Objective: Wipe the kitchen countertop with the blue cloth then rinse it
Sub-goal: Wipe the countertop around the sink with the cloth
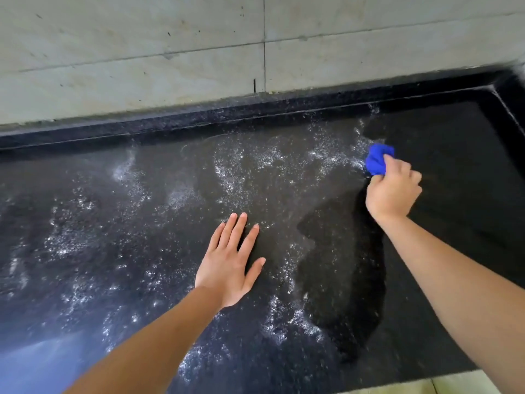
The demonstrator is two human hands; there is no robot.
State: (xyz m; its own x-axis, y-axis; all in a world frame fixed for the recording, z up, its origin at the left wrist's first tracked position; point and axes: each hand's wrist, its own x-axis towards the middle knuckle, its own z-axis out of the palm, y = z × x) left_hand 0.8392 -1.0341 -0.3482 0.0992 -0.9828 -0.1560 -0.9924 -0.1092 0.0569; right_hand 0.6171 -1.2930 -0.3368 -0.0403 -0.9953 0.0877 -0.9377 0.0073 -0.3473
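Note:
The black speckled countertop (142, 223) fills most of the view, wet and streaked with white foam. My right hand (393, 191) grips a bunched blue cloth (377, 159) and presses it on the counter at the far right, near the back corner. My left hand (230, 263) lies flat on the wet surface in the middle, fingers straight and spread. A darker, foam-free patch runs from the cloth back toward the front edge beneath my right forearm.
A raised black lip (199, 115) borders the counter at the back and right side. Pale stone wall tiles (142, 52) rise behind it. The counter's front edge and light floor (412, 385) show at the bottom right.

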